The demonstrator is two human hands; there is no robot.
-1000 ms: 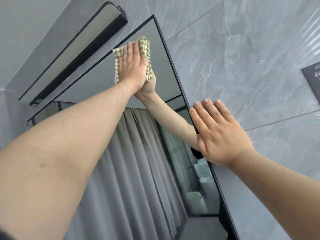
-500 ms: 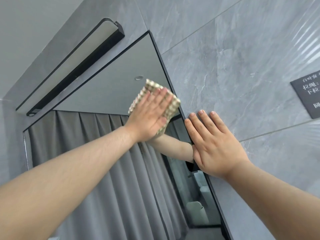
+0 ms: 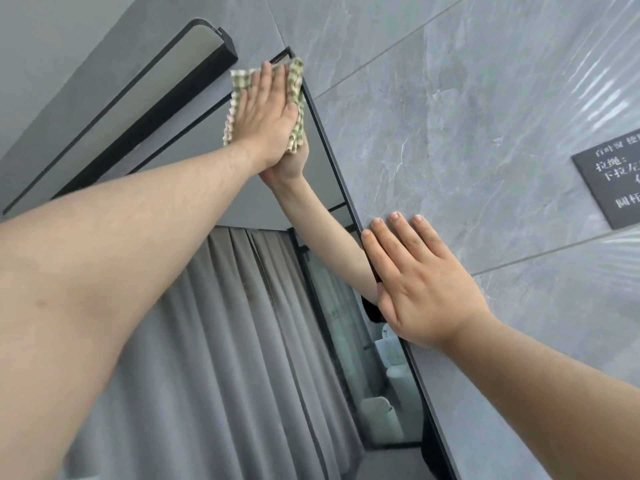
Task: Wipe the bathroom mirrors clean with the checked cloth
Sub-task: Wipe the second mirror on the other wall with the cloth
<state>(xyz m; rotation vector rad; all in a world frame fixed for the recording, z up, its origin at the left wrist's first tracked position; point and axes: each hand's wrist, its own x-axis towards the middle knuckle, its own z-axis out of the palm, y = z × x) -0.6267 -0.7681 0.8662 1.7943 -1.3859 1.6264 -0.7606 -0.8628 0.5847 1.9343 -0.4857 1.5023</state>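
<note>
Cloth (image 3: 294, 98), checked, lies flattened under the left hand (image 3: 266, 112), whose straight fingers press it against the mirror (image 3: 214, 327) at its top right corner (beside the black frame). Lower right, the right hand (image 3: 426, 285) rests open-palmed on the grey wall (image 3: 450, 116).

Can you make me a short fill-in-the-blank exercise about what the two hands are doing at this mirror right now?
1. The left hand presses the checked cloth flat against the top ______ corner of the mirror.
2. The right hand rests with straight fingers on the grey ______ wall beside the mirror's black frame.
3. The cloth's checks are cream and ______.
4. Above the mirror hangs a long black ______.

Missing words: right; tiled; green; light fixture
</note>
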